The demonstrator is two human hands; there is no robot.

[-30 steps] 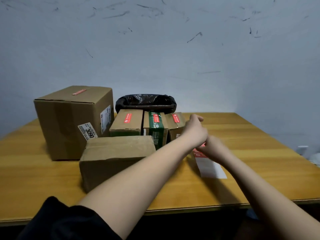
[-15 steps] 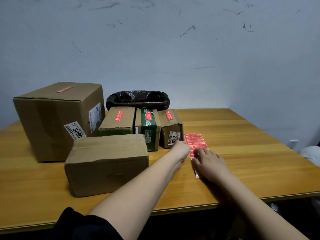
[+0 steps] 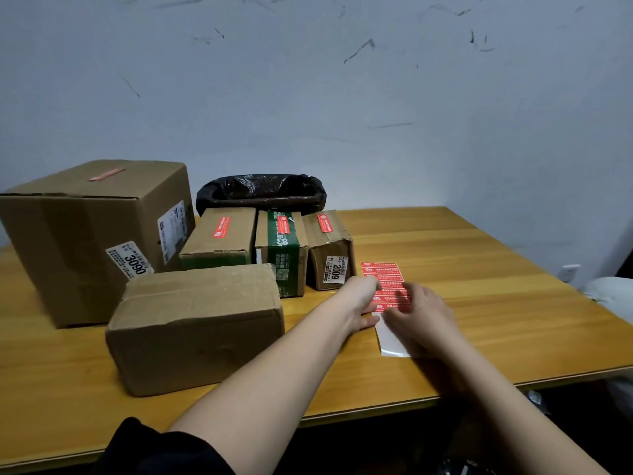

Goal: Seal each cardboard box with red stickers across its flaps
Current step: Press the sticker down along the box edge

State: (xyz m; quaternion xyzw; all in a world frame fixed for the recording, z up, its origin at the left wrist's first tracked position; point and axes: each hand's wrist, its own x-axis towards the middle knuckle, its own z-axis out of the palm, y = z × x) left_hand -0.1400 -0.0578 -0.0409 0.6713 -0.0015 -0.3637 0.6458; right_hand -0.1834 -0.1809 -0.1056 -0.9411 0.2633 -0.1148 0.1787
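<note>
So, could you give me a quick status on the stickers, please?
Both hands, left hand, right hand, on sticker sheet. Front box unstickered. Nothing in the way.

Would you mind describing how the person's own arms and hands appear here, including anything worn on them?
Both forearms are bare to the hands. The left hand and right hand wear no gloves, and no rings, watch or bracelet are visible. A black sleeve covers the left upper arm at the frame's bottom edge; no sleeve shows on the right arm.
</note>
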